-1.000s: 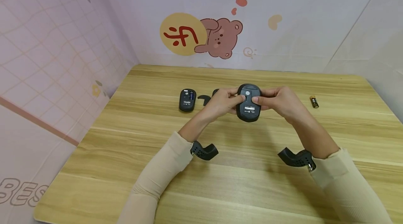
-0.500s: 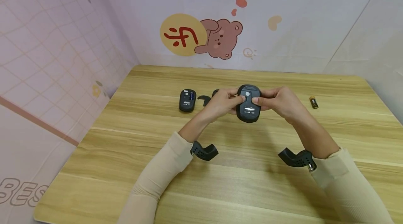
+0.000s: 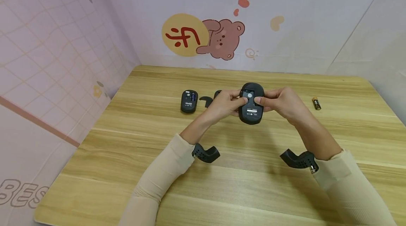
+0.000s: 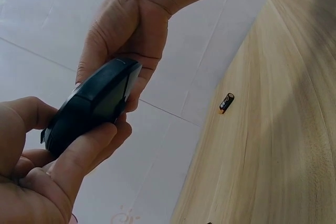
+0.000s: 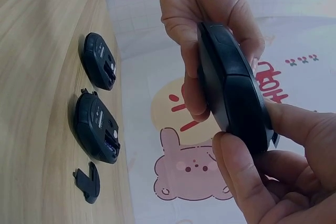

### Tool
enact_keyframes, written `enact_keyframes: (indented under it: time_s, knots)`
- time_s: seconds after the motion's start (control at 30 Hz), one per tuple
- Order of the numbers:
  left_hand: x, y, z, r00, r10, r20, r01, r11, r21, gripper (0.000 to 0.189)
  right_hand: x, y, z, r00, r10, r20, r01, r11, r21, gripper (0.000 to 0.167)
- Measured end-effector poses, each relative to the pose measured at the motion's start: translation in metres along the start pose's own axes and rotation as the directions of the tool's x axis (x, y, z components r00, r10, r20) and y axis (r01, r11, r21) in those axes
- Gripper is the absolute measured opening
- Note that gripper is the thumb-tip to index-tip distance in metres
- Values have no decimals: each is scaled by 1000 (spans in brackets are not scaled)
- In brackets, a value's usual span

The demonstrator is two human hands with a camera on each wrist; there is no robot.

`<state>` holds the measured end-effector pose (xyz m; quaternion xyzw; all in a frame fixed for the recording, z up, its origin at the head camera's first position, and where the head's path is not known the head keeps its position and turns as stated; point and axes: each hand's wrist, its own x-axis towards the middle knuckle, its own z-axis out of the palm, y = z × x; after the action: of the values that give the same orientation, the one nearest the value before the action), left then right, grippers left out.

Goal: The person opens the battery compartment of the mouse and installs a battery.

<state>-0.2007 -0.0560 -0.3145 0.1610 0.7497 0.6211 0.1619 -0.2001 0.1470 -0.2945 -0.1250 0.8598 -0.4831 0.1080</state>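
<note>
Both hands hold a black computer mouse [image 3: 252, 116] above the table, its underside facing the head camera. My left hand [image 3: 222, 105] grips its left edge, thumb on the underside. From the other side my right hand [image 3: 284, 104] pinches it, thumb also pressing there. The underside cover sits shifted toward the top, with dark gaps beside it. In the right wrist view a thin edge pokes out past one end of the mouse [image 5: 239, 98]. The fingers behind the mouse are partly hidden in the head view.
Another mouse [image 3: 189, 101] lies underside up with a battery in its open bay. Beside it is a loose cover [image 3: 207, 101]. A second upturned mouse [image 5: 97, 127] and another cover [image 5: 90, 184] lie nearby. One battery [image 3: 316, 103] rests at right on the wooden table [image 3: 241, 183].
The cover on the held mouse's underside has slid upward, and dark gaps now show around it. Both hands stay in nearly the same place.
</note>
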Motion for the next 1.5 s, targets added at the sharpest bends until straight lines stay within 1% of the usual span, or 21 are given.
enact_keyframes:
  time_s: [0.17, 0.5, 0.67, 0.83, 1.07, 1.3, 1.5]
  knots:
    - [0, 0, 0, 1000, -1, -3, 1, 1000, 1, 41, 1, 0, 0, 1000, 11, -7, -11, 1000, -3, 48]
    - [0, -2, 1, 1000, 4, -5, -4, 1000, 5, 41, 3, 1, 0, 999, 37, -1, -37, 998, 43, 48]
    - [2, -4, 3, 1000, 3, -6, -3, 1000, -1, 42, 4, 1, -1, 998, 55, -10, -54, 997, 47, 47]
    - [2, -4, 4, 1000, -3, -13, 3, 1000, 3, 42, 3, 1, -1, 998, 54, -19, -53, 998, 45, 47]
    - [2, -3, 5, 1000, -19, -7, 19, 1000, -5, 40, 4, 3, -1, 998, 50, -32, -49, 997, 56, 48]
    - [2, -4, 5, 1000, -7, 1, 7, 1000, 3, 41, 5, 5, 0, 998, 39, -52, -34, 996, 81, 47]
    - [1, -6, 7, 1000, -12, -3, 12, 1000, 21, 41, 5, 7, 1, 996, 39, -75, -32, 995, 91, 45]
